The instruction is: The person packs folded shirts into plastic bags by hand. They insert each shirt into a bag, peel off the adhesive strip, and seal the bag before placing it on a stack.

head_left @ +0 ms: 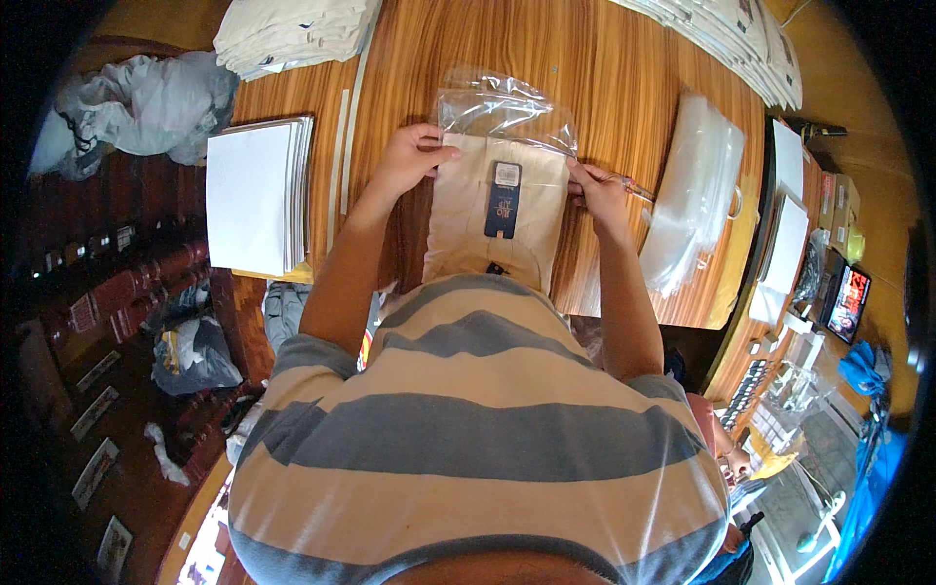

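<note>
- Fingers of the left hand [408, 161] pinch the clear bag [512, 102] at eleven o'clock in my head view, taking the folded garment [453, 214] as the dial's centre; those of the right hand [603, 197] pinch at one. I can't tell whether cloth is caught too.
- Flat on the desk [604, 58] lies that cream garment, dark hang tag [502, 210] uppermost, with loose film beyond it at twelve.
- I judge the cloth light and soft, the film thin, slippery and easily creased. I'd hold both upper corners, clear of the tag.
- Edges: the striped shirt [487, 429] crowds six; the desk's near edge shows toward four.
- Room: bare wood opens at twelve. White sheets [255, 195] limit nine, clear sleeves [694, 190] three; a small tool [639, 188], perhaps scissors, sits just beside the right hand.
</note>
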Demonstrator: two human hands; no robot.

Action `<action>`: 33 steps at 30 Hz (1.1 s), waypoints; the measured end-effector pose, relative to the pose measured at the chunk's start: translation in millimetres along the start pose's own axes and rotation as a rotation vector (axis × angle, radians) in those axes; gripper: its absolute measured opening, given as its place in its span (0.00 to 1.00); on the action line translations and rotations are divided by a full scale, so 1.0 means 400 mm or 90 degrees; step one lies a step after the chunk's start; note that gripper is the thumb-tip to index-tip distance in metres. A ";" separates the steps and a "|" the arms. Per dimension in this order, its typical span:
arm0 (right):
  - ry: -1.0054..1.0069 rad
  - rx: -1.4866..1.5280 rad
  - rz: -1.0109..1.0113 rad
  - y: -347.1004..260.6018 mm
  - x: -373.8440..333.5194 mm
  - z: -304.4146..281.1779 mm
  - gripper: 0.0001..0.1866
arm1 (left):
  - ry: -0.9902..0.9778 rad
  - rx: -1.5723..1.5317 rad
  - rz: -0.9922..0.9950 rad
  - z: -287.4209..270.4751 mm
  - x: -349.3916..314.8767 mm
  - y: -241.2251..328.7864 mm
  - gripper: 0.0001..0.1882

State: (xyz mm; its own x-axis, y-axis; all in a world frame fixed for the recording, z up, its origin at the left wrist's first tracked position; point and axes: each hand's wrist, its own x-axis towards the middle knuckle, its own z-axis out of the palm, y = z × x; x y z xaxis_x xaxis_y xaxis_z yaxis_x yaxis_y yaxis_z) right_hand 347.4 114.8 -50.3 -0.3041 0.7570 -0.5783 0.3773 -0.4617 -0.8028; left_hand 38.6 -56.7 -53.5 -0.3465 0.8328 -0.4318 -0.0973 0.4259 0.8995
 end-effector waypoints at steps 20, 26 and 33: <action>0.062 -0.455 -0.624 0.109 -0.180 -0.019 0.17 | -0.065 0.616 0.562 -0.011 -0.222 -0.016 0.12; 0.049 -0.451 -0.615 0.129 -0.221 -0.018 0.07 | -0.046 0.456 0.417 -0.005 -0.248 -0.095 0.07; -0.043 -0.428 -0.447 0.233 -0.387 -0.048 0.08 | -0.202 0.378 0.287 -0.008 -0.374 -0.150 0.07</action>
State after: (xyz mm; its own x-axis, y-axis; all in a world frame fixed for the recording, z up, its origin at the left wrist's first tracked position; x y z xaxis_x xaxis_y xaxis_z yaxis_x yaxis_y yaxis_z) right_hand 446.4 -36.4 -32.8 -0.6916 0.7219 -0.0240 0.5056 0.4602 -0.7297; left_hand 93.4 -208.0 -42.5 0.0556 0.9918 -0.1149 0.5306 0.0681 0.8449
